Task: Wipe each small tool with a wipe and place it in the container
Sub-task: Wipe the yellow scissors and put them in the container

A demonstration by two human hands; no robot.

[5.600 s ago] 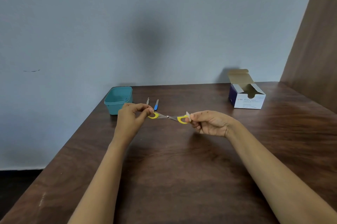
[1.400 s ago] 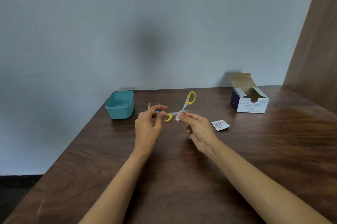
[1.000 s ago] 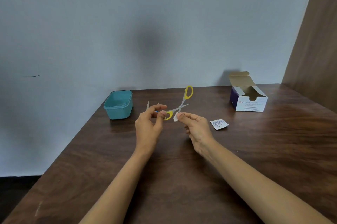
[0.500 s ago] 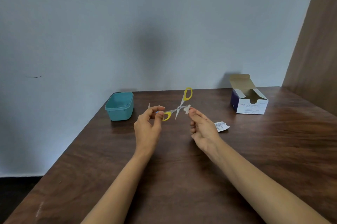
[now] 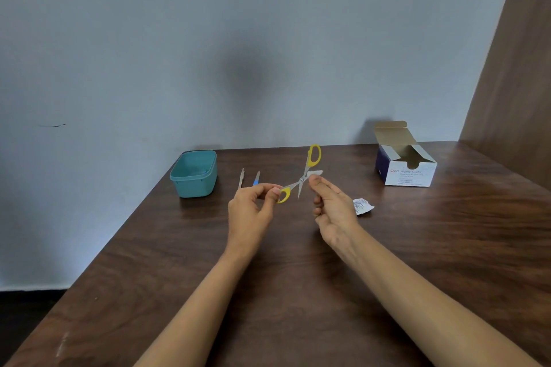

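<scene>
Small scissors (image 5: 303, 176) with yellow handles are spread wide in the air above the table. My left hand (image 5: 252, 209) pinches the lower yellow handle. My right hand (image 5: 332, 207) pinches a small white wipe (image 5: 316, 172) against one blade, just right of the pivot. A teal container (image 5: 195, 173) stands open at the back left of the table. Two more small tools lie on the table just behind my left hand: a thin metal one (image 5: 241, 178) and one with a blue handle (image 5: 256, 179).
An open white and blue box of alcohol swabs (image 5: 405, 164) stands at the back right. A torn wipe wrapper (image 5: 362, 206) lies right of my right hand. The brown wooden table (image 5: 298, 292) meets a grey wall behind and a wooden panel on the right.
The scissors have been spread open since the earliest frame. In the last second my right hand slid the wipe along the blade from near the pivot outward to the right. The wrapper now lies on the table.
</scene>
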